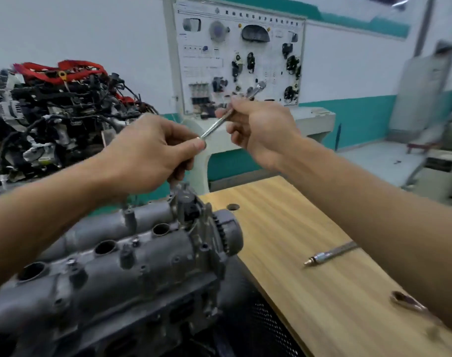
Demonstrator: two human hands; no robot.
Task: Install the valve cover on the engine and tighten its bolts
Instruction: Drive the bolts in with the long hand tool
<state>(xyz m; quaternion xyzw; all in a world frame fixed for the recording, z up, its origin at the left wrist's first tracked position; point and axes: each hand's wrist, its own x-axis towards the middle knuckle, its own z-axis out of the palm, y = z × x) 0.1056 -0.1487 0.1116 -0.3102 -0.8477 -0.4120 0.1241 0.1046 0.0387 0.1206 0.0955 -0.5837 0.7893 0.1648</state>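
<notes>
The grey valve cover [111,269] lies on the engine at lower left, with several round plug holes along its top. Both hands are raised above its far end. My right hand [261,130] grips a slim metal extension bar [219,123] that slants up to a ratchet-like head [259,88]. My left hand [147,153] pinches the bar's lower tip between thumb and fingers; a small socket there is mostly hidden.
A wooden bench top [310,240] runs to the right, carrying a second metal tool [328,255] and a shiny tool [407,304] under my right forearm. Another engine with red wiring [57,109] stands at back left. A white training board [240,57] stands behind.
</notes>
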